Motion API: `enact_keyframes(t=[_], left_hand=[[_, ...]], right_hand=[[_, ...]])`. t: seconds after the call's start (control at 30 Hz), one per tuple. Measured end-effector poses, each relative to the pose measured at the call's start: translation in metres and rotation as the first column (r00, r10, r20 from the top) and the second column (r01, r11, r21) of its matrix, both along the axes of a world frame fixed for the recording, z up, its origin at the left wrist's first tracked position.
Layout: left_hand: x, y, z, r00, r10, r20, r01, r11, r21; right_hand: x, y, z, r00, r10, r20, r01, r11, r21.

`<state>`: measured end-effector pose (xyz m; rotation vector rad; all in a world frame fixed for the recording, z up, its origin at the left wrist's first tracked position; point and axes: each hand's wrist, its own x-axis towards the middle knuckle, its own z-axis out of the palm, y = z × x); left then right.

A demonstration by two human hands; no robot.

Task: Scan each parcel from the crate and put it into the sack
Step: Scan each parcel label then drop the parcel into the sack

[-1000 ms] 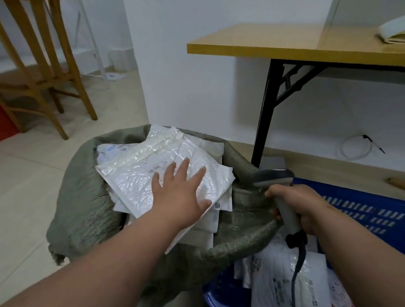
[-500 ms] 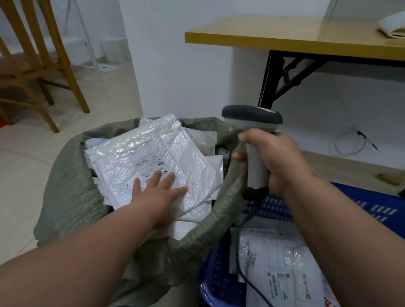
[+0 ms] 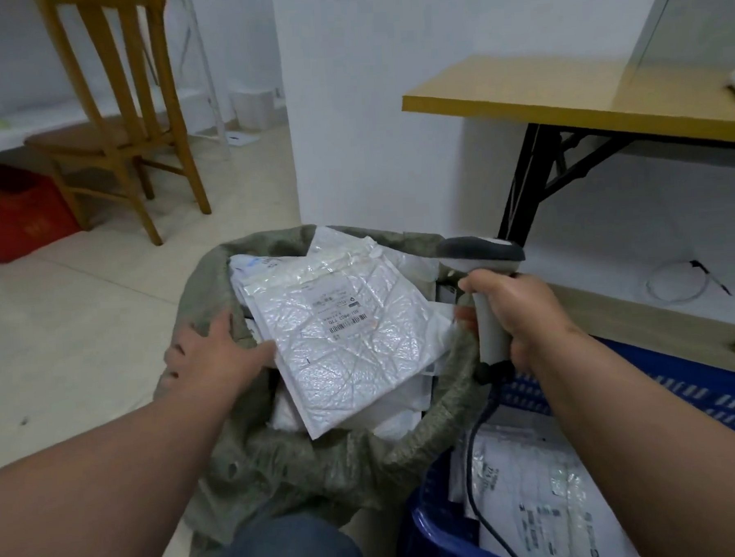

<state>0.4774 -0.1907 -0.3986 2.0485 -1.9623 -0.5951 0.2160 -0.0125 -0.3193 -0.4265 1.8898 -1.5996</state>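
- Grip first: my right hand (image 3: 513, 313) is curled tight round the pale handle of the grey handheld barcode scanner (image 3: 482, 268), whose dark head sits above the fist and points left over the sack.
- My left hand (image 3: 216, 357) lies with fingers straight, fingertips touching the left edge of the white bubble-wrap mailer parcel (image 3: 352, 347); I see no pinch on it.
- That parcel lies flat on top of the other white parcels in the mouth of the grey-green woven sack (image 3: 332, 459), label side up, its long axis running from far left to near right.
- Next parcels lie down and to the right: white mailers (image 3: 538, 490) in the blue plastic crate (image 3: 678, 394), just beside the sack and below my scanner hand.
- I judge the left hand must cross over the near rim of the sack to reach the crate. The right hand is nearer but occupied by the scanner.
- Black scanner cable (image 3: 477, 464) hangs down across the crate parcels and could snag a lift.
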Motion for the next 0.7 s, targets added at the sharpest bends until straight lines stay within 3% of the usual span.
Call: enact_keyframes(t=[0.13,0.23,0.33,0.4,0.47,0.53,0.7], left_hand=[[0.01,-0.006,-0.016,0.998,0.051,0.032,-0.055,0.989,0.14],[0.015,-0.019,-0.017,0.983,-0.042,0.18,0.035,0.999,0.041],[0.016,-0.031,-0.007,0.994,-0.075,0.075,0.077,0.997,-0.028],[0.013,-0.031,0.009,0.992,-0.018,-0.127,0.009,0.997,-0.071],[0.008,-0.031,0.041,0.892,0.049,-0.45,-0.108,0.988,-0.107],[0.0,-0.034,0.089,0.694,0.06,-0.717,-0.171,0.982,-0.083],[-0.007,-0.036,0.179,0.363,-0.015,-0.932,-0.168,0.982,-0.081]], right_hand=[[0.01,-0.007,0.0,0.999,0.02,-0.034,-0.02,1.0,0.023],[0.013,-0.011,0.002,0.998,0.029,-0.055,-0.027,0.999,0.036],[0.016,-0.015,0.005,0.998,0.03,-0.06,-0.028,0.999,0.037],[0.018,-0.017,0.008,0.998,0.016,-0.054,-0.014,0.999,0.03],[0.019,-0.02,0.013,0.999,-0.009,-0.05,0.01,1.0,0.021],[0.022,-0.025,0.022,0.999,-0.036,-0.041,0.036,0.999,-0.003],[0.026,-0.032,0.042,0.998,-0.068,0.005,0.068,0.991,-0.115]])
